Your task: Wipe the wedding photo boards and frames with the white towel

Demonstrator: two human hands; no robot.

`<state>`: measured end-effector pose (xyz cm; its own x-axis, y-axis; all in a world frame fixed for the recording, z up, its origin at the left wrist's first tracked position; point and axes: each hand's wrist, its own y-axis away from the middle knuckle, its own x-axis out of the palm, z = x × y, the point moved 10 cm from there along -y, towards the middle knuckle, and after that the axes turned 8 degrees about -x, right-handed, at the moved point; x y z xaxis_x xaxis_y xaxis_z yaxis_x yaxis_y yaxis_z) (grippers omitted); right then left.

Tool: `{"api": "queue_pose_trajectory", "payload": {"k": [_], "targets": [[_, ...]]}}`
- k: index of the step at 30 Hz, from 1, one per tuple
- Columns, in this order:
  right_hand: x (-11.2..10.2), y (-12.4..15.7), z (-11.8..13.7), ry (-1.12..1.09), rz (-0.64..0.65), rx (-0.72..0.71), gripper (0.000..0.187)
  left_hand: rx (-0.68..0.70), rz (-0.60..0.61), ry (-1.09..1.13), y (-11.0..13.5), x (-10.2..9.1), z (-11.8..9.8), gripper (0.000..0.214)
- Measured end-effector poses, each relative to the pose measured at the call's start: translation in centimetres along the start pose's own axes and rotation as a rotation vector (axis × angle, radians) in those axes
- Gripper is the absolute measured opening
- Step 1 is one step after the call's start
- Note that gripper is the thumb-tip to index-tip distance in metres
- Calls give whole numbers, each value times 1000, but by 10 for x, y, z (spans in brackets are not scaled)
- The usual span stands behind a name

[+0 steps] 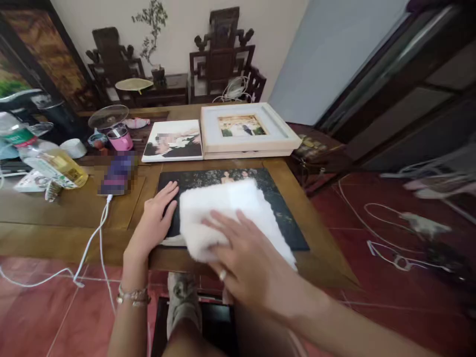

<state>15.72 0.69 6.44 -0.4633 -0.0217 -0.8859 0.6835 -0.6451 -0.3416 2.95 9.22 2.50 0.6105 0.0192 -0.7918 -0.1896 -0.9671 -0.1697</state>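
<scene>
Against a pale wall (pixel 282 29), 2 dark carved wooden chairs (pixel 223 59) stand beyond a brown wooden table (pixel 327 253) on a red tiled floor (pixel 334 198). The dark rectangular photo panel (pixel 284 218) lies flat close to the table's near edge. On the panel rests a white fluffy cloth (pixel 226 196), its lower corner reaching past the panel's near edge. The right hand (pixel 253 263), wearing 1 ring, lies over the cloth with fingers slightly apart; a fold bunches under them, and I cannot tell whether they pinch it. The left hand (pixel 156 218) lies flat on the panel's left edge, thumb spread away from the extended fingers. Bare tabletop runs along the panel's right side to the table edge. Behind the panel, a white square photo block (pixel 189 126) and a white framed picture (pixel 275 119) limit room; left of it lies a blurred purple device (pixel 119 171).
</scene>
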Motion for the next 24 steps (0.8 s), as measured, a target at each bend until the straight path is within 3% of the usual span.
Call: {"api": "queue_pose_trajectory", "payload": {"k": [3,5,8,13,17,21,24], "targets": [[5,13,23,-23,9,-48,11,1,-9,4,-2,-3,1,42],[6,13,24,-27,-6,-64,13,1,-8,9,-3,-3,1,41],[6,-2,0,-7,-30,-52,19,3,4,19,-3,-2,1,41],[11,-51,-60,112,18,81,29,14,-18,42,-2,-3,1,41],[14,-83,-82,145,60,90,35,18,-32,50,-1,-3,2,42],[15,-84,-78,168,75,116,34,23,-31,51,-1,-3,2,41],[14,-62,-49,170,71,105,31,14,-24,49,-2,-3,2,41]]}}
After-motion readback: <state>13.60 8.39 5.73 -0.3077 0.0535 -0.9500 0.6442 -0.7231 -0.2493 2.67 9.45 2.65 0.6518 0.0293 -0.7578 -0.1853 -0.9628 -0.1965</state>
